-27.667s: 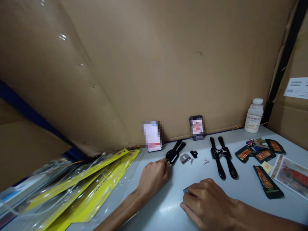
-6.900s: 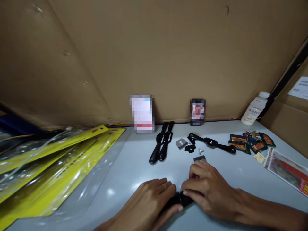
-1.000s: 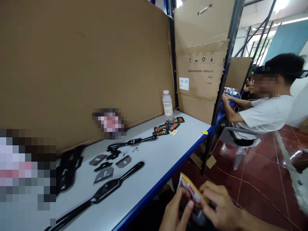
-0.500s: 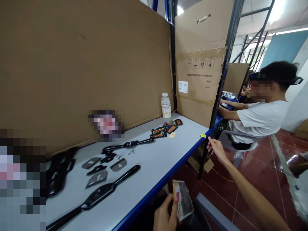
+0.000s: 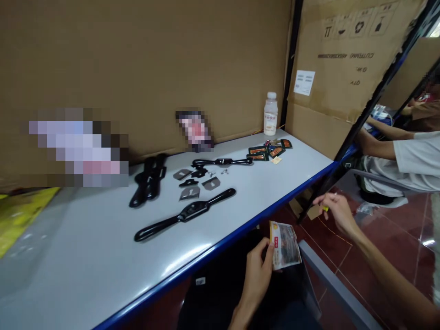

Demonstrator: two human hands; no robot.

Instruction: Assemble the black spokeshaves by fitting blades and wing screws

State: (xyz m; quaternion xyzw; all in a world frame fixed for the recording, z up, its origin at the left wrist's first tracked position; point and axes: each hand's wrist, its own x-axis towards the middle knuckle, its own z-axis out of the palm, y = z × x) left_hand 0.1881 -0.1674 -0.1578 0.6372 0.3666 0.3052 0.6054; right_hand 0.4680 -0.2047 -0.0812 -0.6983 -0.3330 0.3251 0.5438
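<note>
My left hand point(image 5: 259, 263) is below the table's front edge, its thumb and fingers pinched on the side of a snack packet point(image 5: 286, 245) with a clear front. To the right, above the floor, my right hand point(image 5: 337, 211) has its fingers closed around a small yellow piece point(image 5: 325, 208), mostly hidden by them. On the table, a black spokeshave point(image 5: 192, 211) lies near the front, with another spokeshave point(image 5: 223, 162) behind it. Between them are flat grey blades point(image 5: 211, 184), black cap pieces point(image 5: 189, 183) and small silver screws point(image 5: 224, 172). Neither hand touches these parts.
Black spokeshave bodies point(image 5: 147, 183) are bunched at left, near a yellow plastic bag point(image 5: 24, 215). At the back stand a white bottle point(image 5: 271, 114) and several small packets point(image 5: 257, 153). Cardboard point(image 5: 319, 105) walls the table. A seated person's arm point(image 5: 385, 144) is at right.
The view has swung right and down. The yellow piece, earlier at the table's right corner, is now in my right hand, which has drawn away from the corner. My left hand still holds the packet.
</note>
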